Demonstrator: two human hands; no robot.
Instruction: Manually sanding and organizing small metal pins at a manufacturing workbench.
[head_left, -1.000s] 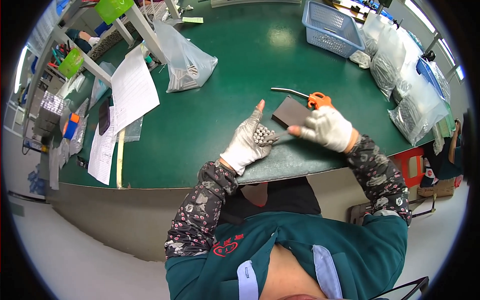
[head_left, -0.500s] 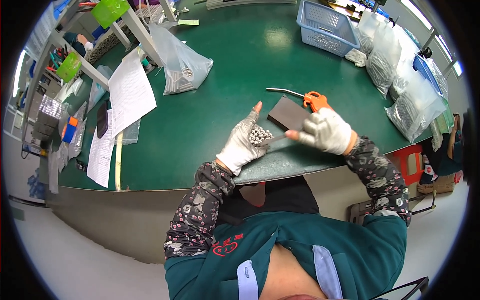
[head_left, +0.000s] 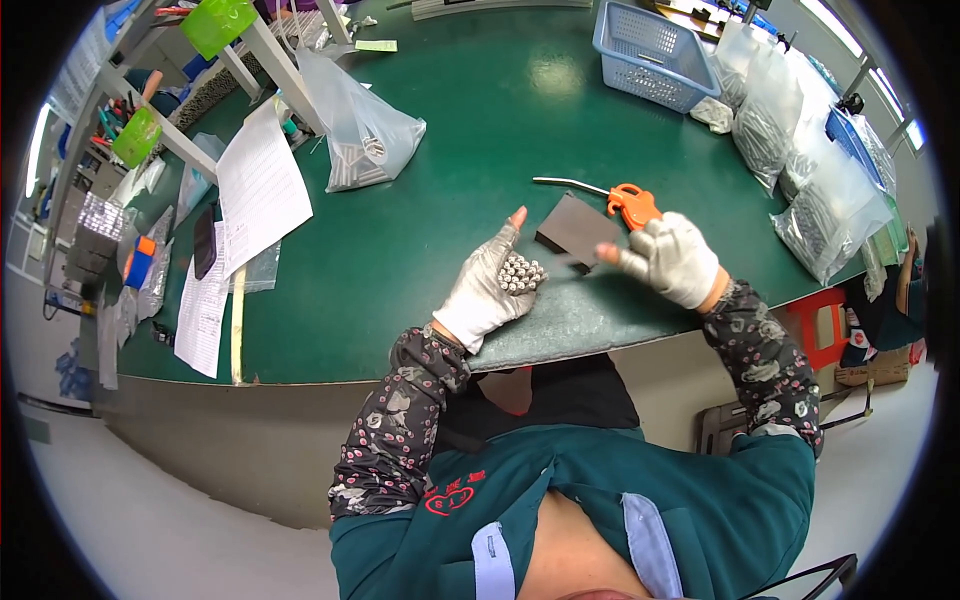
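Observation:
A tight bundle of shiny metal pins (head_left: 520, 273) rests in my left hand (head_left: 482, 295), its round ends facing up and the fingers wrapped about it. That hand wears a white fingerless glove, and its bare thumb points up. My right hand (head_left: 675, 262), gloved the same way, is raised to the right with curled fingers and the thumb stretched toward the left. A blurred grey streak lies just below that thumb; what it is I cannot make out. Between and beyond the hands lies a dark grey rectangular block (head_left: 578, 230). An orange air blow gun (head_left: 633, 205) with a metal nozzle lies behind it.
A blue perforated basket (head_left: 655, 60) stands at the far right, beside clear bags of metal rods (head_left: 825, 220). Another bag of metal parts (head_left: 365, 150) sits left of centre. Paper sheets (head_left: 262, 185) and a black phone (head_left: 205, 242) lie on the green table's left side.
My right hand has moved slightly right and away from the bundle. The thin grey rod that reached from the bundle to its thumb now shows only as a blur. My left hand stays in place.

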